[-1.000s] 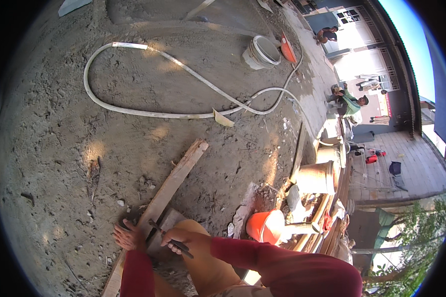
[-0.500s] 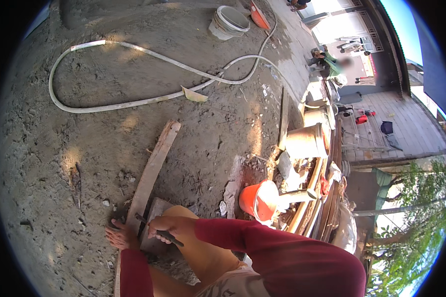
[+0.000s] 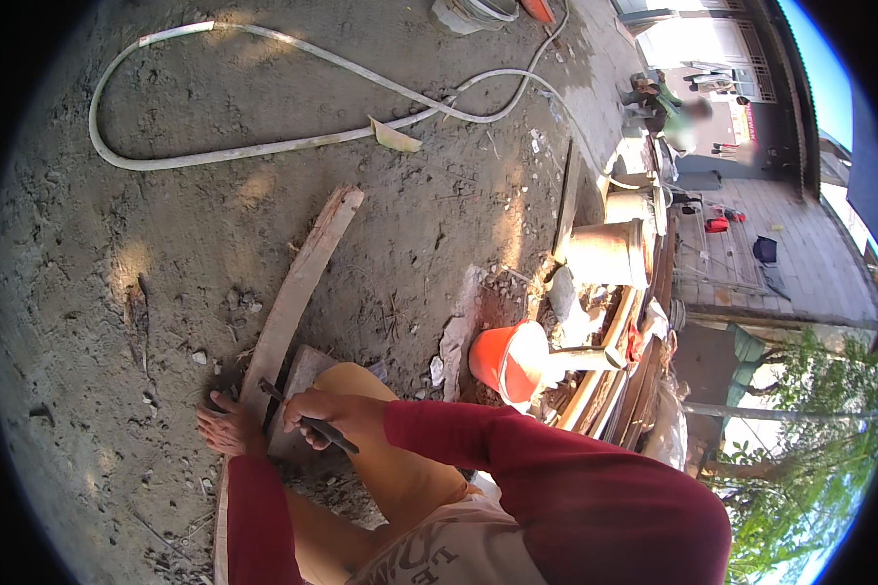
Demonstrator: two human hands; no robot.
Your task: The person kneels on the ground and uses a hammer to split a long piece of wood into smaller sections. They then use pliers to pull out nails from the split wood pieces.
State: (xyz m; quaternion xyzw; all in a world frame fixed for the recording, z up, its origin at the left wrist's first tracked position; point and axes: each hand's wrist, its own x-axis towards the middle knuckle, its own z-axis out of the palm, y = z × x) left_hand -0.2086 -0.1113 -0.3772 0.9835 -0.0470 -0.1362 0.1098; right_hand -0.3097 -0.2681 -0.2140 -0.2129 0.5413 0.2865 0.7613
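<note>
A long wooden plank [image 3: 298, 283] lies on the dirt, running from beside my legs up toward the far side. My left hand [image 3: 232, 427] rests at the plank's left edge, its fingers stretched out to the left and spread apart. In my right hand [image 3: 314, 414] is a hammer [image 3: 332, 435] with a dark handle; my fingers are closed round it. The hammer's head end sits low over the plank, close to my left hand. Under my right hand, a short wooden block [image 3: 307, 369] lies against the plank, partly hidden by my knee.
A pale hose [image 3: 263, 151] loops over the dirt beyond the plank. To the right stand an orange bucket [image 3: 502, 361] and a larger pale bucket [image 3: 605, 253] beside stacked timber [image 3: 595, 400]. A grey bucket [image 3: 468, 14] is at the far edge. Another person [image 3: 665, 102] sits far off.
The whole view has shifted, so the hose and far buckets appear higher. My right hand still holds the hammer near the plank, and my left hand stays at the plank's edge.
</note>
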